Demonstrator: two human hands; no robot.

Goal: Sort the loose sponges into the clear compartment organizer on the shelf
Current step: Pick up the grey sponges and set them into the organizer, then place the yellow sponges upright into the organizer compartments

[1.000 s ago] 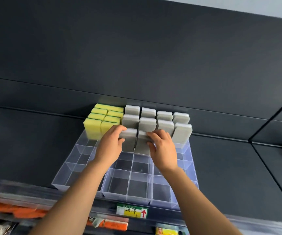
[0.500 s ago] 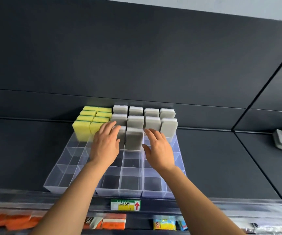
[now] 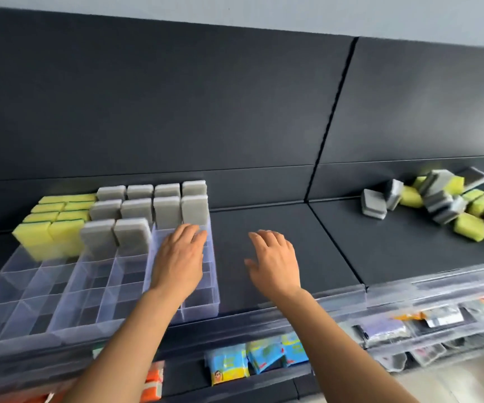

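Nearest to us, on the lower shelf, lie blue-and-yellow packets (image 3: 229,365) with orange packets (image 3: 153,382) to their left and more packets (image 3: 444,315) off to the right. All are printed, but the blur leaves none of the writing readable, so we can name no brand. Above them our left hand (image 3: 179,257) hovers palm down over the right-hand column of the clear compartment organizer (image 3: 25,303), fingers straight and close together, holding nothing. Our right hand (image 3: 274,263) hangs just beside the organizer's right wall, over the bare dark shelf (image 3: 235,216), fingers spread and loose, also holding nothing. The organizer's near compartments show only their clear dividers. Farther back, grey sponges (image 3: 136,210) stand upright in its rear rows, two of them one row nearer than the rest, and yellow sponges (image 3: 49,237) fill the rear compartments to their left. Well apart, at the far right of the same shelf, the loose sponges (image 3: 453,205), grey and yellow, lie in a jumbled pile against the dark back panel (image 3: 177,97).
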